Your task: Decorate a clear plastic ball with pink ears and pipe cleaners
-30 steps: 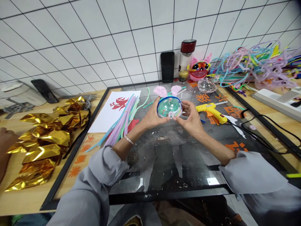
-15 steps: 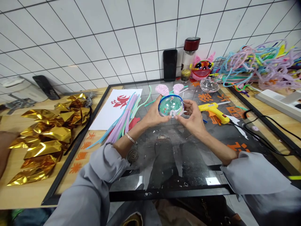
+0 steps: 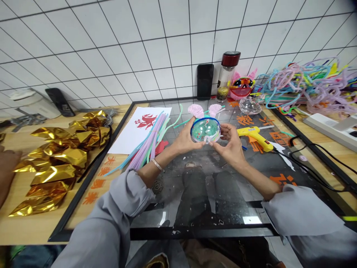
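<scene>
Both hands hold a clear plastic bowl-shaped craft (image 3: 205,129) with a blue rim and two pink fuzzy ears standing up at its far side. My left hand (image 3: 187,138) grips its left side, thumb along the near edge. Around the right side curl the fingers of my right hand (image 3: 230,142), its thumb and index at a small white piece (image 3: 208,139) on the near rim. Greenish colour and small red spots show inside the bowl. To the right of my right hand lies a yellow hot glue gun (image 3: 255,137).
Pipe cleaners (image 3: 147,143) lie on white paper (image 3: 122,139) at left, beside gold foil (image 3: 58,160). A glass bottle (image 3: 224,83), a phone (image 3: 205,82) and a pink animal craft (image 3: 242,87) stand by the wall. At right are tangled pipe cleaners (image 3: 301,82), a power strip (image 3: 331,130) and black cables (image 3: 315,175). Another person's hand (image 3: 7,173) rests far left.
The camera view has shifted slightly, so everything sits a little lower and to the right. Both hands keep their hold on the craft. The other person's hand has come further into view.
</scene>
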Demonstrator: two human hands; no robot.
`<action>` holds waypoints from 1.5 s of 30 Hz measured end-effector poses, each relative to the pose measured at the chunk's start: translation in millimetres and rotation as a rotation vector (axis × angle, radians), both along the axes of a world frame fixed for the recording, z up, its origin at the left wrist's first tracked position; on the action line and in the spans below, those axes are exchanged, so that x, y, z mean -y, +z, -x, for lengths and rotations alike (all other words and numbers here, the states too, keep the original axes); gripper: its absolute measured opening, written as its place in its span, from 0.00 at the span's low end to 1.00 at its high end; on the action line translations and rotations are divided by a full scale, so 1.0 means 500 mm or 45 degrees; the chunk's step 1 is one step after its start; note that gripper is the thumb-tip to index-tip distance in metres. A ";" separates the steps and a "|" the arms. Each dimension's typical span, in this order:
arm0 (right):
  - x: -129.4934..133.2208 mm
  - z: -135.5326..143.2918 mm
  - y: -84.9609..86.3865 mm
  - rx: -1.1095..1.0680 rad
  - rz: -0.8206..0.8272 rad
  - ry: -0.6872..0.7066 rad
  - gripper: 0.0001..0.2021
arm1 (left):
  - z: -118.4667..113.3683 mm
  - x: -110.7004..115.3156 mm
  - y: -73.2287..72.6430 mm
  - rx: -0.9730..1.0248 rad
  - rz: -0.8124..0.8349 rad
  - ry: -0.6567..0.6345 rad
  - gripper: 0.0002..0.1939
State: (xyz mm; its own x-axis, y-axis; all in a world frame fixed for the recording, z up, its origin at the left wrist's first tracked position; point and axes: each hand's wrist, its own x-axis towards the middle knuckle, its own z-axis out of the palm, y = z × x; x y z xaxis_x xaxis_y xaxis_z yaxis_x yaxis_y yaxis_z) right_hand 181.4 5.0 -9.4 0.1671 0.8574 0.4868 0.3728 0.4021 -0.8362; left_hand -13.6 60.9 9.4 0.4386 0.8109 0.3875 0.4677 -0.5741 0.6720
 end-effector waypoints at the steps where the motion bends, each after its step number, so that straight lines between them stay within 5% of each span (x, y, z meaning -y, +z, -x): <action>1: 0.000 0.000 0.000 0.001 -0.004 -0.003 0.31 | 0.000 0.000 -0.001 -0.001 0.003 0.006 0.53; 32: -0.002 -0.003 -0.016 0.230 -0.105 0.007 0.30 | 0.003 -0.001 -0.008 0.060 0.077 -0.050 0.58; 41: -0.003 -0.024 0.073 0.855 -0.396 -0.210 0.22 | -0.001 0.000 -0.007 0.135 0.033 -0.071 0.53; 45: -0.023 -0.020 0.087 1.055 -0.415 -0.191 0.21 | 0.002 -0.002 -0.012 0.124 0.020 -0.061 0.53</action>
